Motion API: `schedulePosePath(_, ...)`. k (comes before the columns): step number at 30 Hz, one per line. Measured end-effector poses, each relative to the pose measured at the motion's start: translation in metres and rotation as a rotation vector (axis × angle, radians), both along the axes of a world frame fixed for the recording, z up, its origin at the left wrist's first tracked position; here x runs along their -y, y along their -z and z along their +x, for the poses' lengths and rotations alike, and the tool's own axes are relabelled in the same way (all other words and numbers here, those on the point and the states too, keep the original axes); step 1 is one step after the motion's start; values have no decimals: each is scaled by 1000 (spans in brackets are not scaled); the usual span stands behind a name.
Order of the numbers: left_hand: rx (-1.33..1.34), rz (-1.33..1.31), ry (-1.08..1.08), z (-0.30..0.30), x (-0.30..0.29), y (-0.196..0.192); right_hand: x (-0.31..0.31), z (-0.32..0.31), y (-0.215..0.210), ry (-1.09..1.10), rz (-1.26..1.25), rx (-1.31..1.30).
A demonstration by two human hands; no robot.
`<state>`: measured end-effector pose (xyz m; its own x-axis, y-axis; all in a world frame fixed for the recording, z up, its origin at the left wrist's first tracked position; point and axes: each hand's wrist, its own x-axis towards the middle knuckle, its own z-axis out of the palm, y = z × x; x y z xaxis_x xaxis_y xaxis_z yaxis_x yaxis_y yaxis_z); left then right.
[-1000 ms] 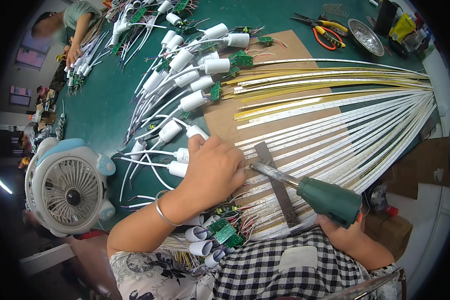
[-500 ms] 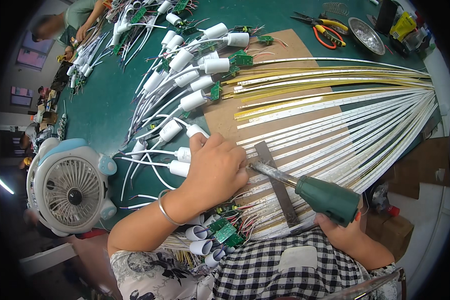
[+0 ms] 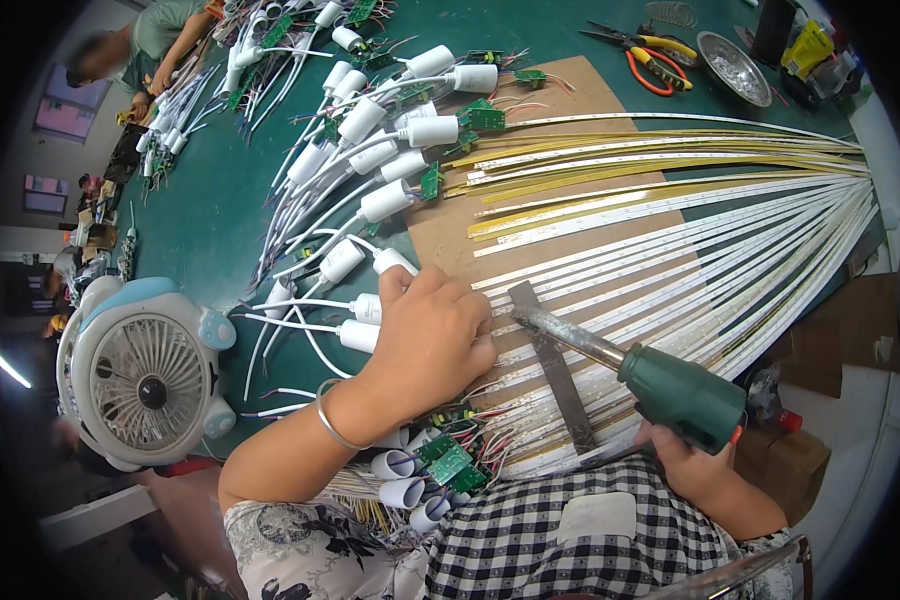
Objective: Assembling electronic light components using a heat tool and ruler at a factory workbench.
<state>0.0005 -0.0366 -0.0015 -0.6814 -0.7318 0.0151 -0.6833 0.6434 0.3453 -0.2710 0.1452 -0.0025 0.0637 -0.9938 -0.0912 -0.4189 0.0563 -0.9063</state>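
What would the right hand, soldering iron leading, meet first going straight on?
Probably the left hand, near its knuckles; depth is unclear, so the soldering iron might first catch the dark flat bar.

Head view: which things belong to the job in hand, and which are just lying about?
Likely in the job:
green-handled iron in the right hand
white strips
dark bar across strips
white sockets by the left hand
green circuit boards

Likely just lying about:
pliers
metal dish
yellow packet
fan
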Motion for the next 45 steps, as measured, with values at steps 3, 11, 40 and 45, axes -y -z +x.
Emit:
schedulePosePath(3,-1,1,0,0,0,0,1,-1,1,16,-2,28)
schedulePosePath(11,12,-7,-1,0,-1,-1,11,10,-5,248,6,395)
schedulePosePath(40,218,135,483,14,45,-31,26,11,-5,452,69,561)
schedulePosePath(45,330,71,633,0,58,-38,25,10,-3,509,67,616)
